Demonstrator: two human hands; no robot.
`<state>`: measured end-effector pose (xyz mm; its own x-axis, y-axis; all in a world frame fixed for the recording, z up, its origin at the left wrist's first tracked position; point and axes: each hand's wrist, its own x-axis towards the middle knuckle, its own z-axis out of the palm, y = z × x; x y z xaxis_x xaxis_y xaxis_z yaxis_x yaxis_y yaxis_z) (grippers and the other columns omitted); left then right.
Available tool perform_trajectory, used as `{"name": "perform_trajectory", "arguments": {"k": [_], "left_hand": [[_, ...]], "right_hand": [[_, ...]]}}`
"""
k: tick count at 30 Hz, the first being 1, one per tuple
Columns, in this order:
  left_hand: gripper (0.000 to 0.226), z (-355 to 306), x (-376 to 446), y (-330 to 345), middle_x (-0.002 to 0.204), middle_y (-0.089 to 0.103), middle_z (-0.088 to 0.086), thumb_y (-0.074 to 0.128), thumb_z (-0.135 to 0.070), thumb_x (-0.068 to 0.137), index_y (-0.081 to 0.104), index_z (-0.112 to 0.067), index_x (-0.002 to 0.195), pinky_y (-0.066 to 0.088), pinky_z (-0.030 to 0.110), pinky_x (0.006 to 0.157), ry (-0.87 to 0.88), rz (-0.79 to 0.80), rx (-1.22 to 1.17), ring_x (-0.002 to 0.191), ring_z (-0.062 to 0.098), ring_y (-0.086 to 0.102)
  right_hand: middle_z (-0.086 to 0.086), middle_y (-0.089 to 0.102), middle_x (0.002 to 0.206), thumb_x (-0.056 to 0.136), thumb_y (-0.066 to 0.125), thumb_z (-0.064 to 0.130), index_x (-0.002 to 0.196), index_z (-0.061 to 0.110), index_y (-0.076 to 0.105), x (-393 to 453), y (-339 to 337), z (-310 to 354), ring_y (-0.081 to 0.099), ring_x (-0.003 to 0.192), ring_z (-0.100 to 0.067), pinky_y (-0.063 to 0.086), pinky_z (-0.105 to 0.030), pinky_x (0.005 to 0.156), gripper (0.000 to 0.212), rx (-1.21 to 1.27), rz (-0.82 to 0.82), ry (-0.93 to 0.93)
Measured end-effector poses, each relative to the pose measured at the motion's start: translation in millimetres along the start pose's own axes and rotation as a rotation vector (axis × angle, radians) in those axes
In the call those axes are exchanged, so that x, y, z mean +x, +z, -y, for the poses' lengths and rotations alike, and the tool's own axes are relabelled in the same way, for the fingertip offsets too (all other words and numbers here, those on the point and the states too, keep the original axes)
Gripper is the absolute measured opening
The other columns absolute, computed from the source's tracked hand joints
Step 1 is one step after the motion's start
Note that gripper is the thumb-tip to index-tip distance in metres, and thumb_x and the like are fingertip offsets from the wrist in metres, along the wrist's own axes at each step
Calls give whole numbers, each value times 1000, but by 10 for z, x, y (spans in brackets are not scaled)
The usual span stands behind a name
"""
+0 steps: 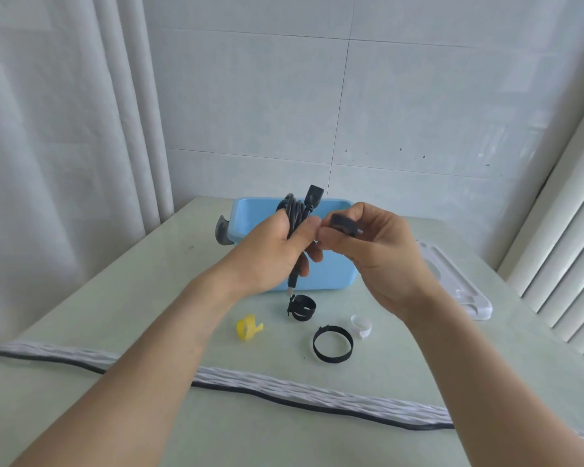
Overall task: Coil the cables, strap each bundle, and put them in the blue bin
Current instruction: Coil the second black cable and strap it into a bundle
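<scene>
- The left hand (277,244) grips a coiled black cable (295,214), fingers curled round the middle of the bundle; one plug sticks up at 12 o'clock, the other hangs down at 6 o'clock.
- The right hand (368,244) pinches a black strap (344,224) between thumb and fingers, held just at 3 o'clock of the cable, close to the left thumb.
- Both hands are raised over the near wall of the blue bin (334,278), which stands at the far middle of the table (115,298).
- Judgement: this cable looks coiled already; the strap is not yet wound round it, so strapping is the step in hand.
- What lies inside the bin cannot be seen past the hands, so I cannot tell whether any bundle is already in it.
- Spare straps lie on the table at 6 o'clock of the bin: a yellow strap (248,327), a small black loop (302,308), a larger black ring (332,343) and a white strap (361,325), all apart from each other.
- A long white-and-black cord (284,389) runs across the near table from 9 to 4 o'clock, uncoiled; it seems to be work left to do.
- Left for this bundle: wrap and close the strap, then drop it in the bin.
</scene>
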<state>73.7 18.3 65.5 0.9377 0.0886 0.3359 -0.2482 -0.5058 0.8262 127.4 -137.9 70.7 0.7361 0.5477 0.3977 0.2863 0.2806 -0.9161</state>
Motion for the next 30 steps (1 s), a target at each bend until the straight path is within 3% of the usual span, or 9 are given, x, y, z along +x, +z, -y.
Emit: {"name": "perform_trajectory", "arguments": {"k": [4, 6, 10, 13, 17, 22, 25, 27, 30], "left_hand": [[32, 10, 0, -17, 67, 65, -10, 39, -32, 106, 56, -9, 92, 41, 15, 54, -2, -20, 19, 56, 9, 58], [30, 11, -6, -24, 63, 61, -2, 40, -32, 105, 51, -10, 89, 40, 15, 53, -7, -23, 39, 54, 8, 53], [28, 19, -3, -33, 64, 60, 6, 41, -36, 104, 50, -11, 93, 41, 17, 54, 13, -10, 78, 55, 9, 51], [30, 15, -10, -18, 64, 60, 4, 42, -40, 103, 50, -14, 92, 43, 19, 55, 8, -2, 63, 57, 10, 52], [34, -7, -18, 6, 64, 62, 3, 40, -40, 104, 48, -10, 91, 43, 20, 57, -15, 6, 102, 57, 11, 54], [34, -82, -33, 33, 77, 54, 7, 38, -32, 106, 49, 0, 106, 42, 17, 54, -101, 26, -90, 61, 9, 55], [23, -81, -53, 22, 75, 59, 8, 41, -21, 105, 52, -6, 118, 42, 17, 57, -151, 89, -167, 64, 11, 57], [20, -51, -54, 3, 80, 65, 4, 42, -23, 105, 53, -11, 117, 46, 19, 65, -108, 128, -114, 69, 7, 62], [35, -25, -63, -22, 101, 72, 0, 55, -39, 95, 57, -14, 121, 54, 39, 91, -53, 173, -93, 94, 16, 71]], "right_hand": [[-15, 70, 78, 76, 70, -19, 69, 10, 56, 10, -20, -6, 66, 74, -41, 55, -48, 89, 33, -34, -97, 45], [-10, 72, 76, 74, 74, -14, 66, 13, 60, 13, -16, -3, 70, 88, -44, 53, -54, 96, 31, -91, -165, 74], [-9, 71, 76, 76, 77, -7, 73, 5, 62, 7, 10, -30, 69, 68, -23, 58, -39, 84, 19, -127, -172, 119], [-11, 72, 80, 77, 79, -3, 87, -9, 65, -10, 27, -33, 71, 67, -20, 60, -36, 82, 18, -137, -165, 181], [-10, 75, 78, 74, 81, -3, 74, 7, 65, -28, 47, 9, 71, 74, -22, 55, -26, 66, 19, -40, -197, 210], [-2, 74, 76, 77, 80, 4, 73, 15, 61, -29, 100, -21, 71, 75, -15, 47, -28, 68, 22, 70, -229, 290], [-4, 71, 75, 81, 78, 5, 69, 17, 59, -31, 127, -30, 69, 69, -13, 47, -26, 65, 26, 106, -253, 340], [-6, 71, 79, 84, 76, 7, 69, 17, 55, -26, 117, -18, 67, 68, -14, 47, -27, 63, 28, 148, -252, 374], [-11, 61, 80, 92, 66, 6, 76, 11, 61, -14, 87, 5, 54, 62, -16, 42, -24, 51, 17, 204, -186, 445]]}}
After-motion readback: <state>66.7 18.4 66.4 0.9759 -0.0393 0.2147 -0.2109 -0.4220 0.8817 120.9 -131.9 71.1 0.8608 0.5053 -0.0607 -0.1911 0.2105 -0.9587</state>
